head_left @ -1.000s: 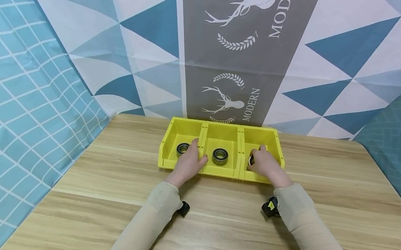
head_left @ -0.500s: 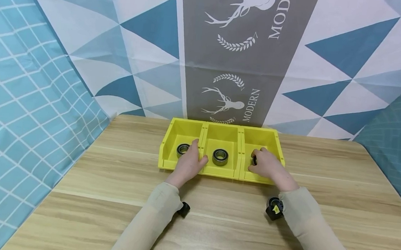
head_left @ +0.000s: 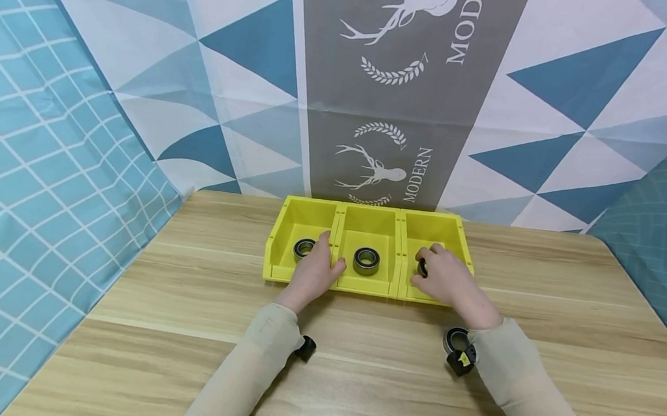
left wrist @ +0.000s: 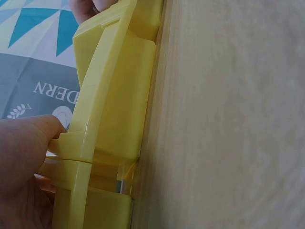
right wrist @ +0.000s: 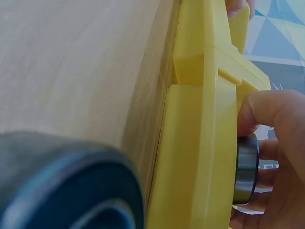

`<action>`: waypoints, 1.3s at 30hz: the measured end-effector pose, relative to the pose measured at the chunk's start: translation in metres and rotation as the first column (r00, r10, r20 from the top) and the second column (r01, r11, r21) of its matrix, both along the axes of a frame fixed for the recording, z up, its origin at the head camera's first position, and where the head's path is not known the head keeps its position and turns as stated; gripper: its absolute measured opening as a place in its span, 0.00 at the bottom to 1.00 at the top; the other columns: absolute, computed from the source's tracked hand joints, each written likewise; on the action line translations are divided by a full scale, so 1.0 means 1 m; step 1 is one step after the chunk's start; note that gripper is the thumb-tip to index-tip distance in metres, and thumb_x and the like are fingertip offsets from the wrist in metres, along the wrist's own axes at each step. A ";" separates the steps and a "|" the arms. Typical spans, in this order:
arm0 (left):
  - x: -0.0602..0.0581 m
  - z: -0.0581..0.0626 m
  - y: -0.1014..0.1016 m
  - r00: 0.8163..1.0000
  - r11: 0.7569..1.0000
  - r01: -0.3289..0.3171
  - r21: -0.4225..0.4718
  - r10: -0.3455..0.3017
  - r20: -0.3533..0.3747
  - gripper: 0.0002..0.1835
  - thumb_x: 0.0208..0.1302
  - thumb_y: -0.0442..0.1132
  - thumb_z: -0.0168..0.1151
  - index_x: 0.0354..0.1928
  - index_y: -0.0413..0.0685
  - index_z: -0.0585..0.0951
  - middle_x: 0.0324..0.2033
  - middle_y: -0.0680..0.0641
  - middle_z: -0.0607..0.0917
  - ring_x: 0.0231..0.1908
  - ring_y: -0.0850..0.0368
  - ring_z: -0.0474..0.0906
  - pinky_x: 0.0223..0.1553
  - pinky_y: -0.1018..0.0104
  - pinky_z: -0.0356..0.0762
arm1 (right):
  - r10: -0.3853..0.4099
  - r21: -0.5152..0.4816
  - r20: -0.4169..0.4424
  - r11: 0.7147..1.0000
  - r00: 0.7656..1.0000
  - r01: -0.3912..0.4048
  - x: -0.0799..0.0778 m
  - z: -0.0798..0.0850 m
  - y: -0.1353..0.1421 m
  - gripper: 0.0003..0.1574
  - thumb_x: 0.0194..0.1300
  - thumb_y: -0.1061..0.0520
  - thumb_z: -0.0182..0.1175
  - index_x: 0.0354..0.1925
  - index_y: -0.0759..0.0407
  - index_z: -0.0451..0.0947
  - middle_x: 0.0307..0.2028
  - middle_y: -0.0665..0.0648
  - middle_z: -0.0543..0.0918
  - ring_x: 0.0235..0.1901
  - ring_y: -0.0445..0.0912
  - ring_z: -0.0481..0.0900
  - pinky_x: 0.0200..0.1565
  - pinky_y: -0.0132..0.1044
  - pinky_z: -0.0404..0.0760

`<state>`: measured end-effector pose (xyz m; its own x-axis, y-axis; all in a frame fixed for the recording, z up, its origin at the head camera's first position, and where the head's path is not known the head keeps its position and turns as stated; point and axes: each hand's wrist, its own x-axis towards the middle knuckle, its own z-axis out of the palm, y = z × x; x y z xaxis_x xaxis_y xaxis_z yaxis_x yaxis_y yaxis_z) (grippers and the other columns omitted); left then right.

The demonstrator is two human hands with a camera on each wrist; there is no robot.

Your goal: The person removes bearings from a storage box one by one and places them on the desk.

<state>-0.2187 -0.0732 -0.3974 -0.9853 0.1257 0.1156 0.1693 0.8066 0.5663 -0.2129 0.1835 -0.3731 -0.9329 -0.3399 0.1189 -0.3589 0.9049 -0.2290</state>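
Plainly, the right hand [head_left: 444, 275] has its thumb and fingers closed around a bearing [right wrist: 246, 169] at the right compartment of the yellow bin row [head_left: 365, 284], though whether that ring touches the floor there cannot be told. The left hand [head_left: 312, 271] grips the divider between the left and middle compartments, with a left bearing [head_left: 298, 253] partly hidden beyond its fingers and a middle bearing [head_left: 366, 271] lying flat just beside its thumb. Farther out, another bearing [head_left: 448, 342] lies on the wooden table [head_left: 367, 380] near the right cuff [head_left: 495, 351].
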 end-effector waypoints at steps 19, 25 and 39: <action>0.000 -0.001 -0.001 1.000 1.000 0.001 -0.005 -0.001 -0.003 0.37 0.62 0.46 0.52 0.66 0.37 0.51 0.58 0.35 0.70 0.23 0.53 0.72 0.30 0.58 0.74 | -0.004 -0.095 -0.153 0.995 0.988 -0.011 0.015 -0.006 0.000 0.25 0.47 0.51 0.61 0.44 0.60 0.77 0.39 0.59 0.75 0.38 0.53 0.73 0.38 0.47 0.74; 0.000 -0.001 -0.001 1.000 1.000 0.007 0.000 -0.007 0.000 0.37 0.62 0.47 0.52 0.67 0.37 0.51 0.59 0.36 0.69 0.22 0.53 0.72 0.29 0.59 0.74 | -0.010 -0.149 -0.128 0.989 0.992 -0.009 0.020 -0.008 0.000 0.24 0.49 0.51 0.59 0.45 0.60 0.76 0.40 0.59 0.76 0.37 0.52 0.73 0.38 0.47 0.74; 0.000 0.001 -0.001 1.000 1.000 0.000 -0.005 0.000 -0.004 0.36 0.62 0.48 0.51 0.66 0.37 0.52 0.59 0.36 0.69 0.29 0.50 0.75 0.36 0.54 0.75 | -0.006 -0.137 -0.114 0.990 0.994 -0.010 0.035 -0.002 -0.002 0.25 0.49 0.50 0.58 0.46 0.58 0.76 0.39 0.57 0.76 0.35 0.49 0.73 0.36 0.44 0.74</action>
